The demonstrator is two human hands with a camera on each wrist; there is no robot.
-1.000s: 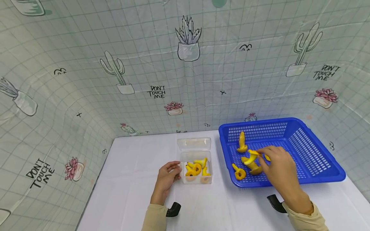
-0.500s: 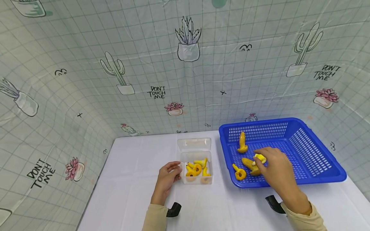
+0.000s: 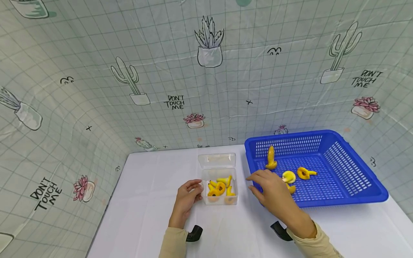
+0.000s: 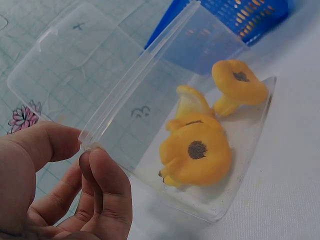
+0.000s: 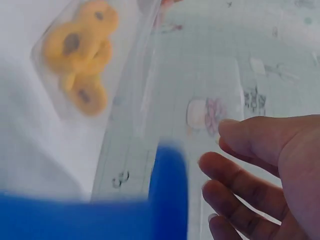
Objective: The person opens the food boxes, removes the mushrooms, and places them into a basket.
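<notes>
Mushrooms [image 3: 220,188], yellow and toy-like, are lying jumbled in a clear plastic box [image 3: 221,201] on the white worktop [image 3: 145,197]. The lid [image 3: 217,160] is leaning back along the box's far side. The left hand [image 3: 187,195] is pinching the left side of the box at its rim, thumb and fingers clamped on the plastic.

The right hand [image 3: 274,195] is hanging over the left front corner of a blue basket [image 3: 338,204], its thumb and fingers standing apart and its fingertips pointing toward the box without touching it.

Inside the basket, a slim mushroom [image 3: 271,157] is lying near the back left. A pale-capped mushroom [image 3: 289,177] is showing just beyond the right hand, and a darker mushroom [image 3: 292,189] beside it is being partly hidden by that hand. Farther right, a mushroom with a dark centre [image 3: 304,173] is resting on the basket's floor. A grid-patterned cloth [image 3: 226,89] is hanging behind everything, bearing cactus drawings.
</notes>
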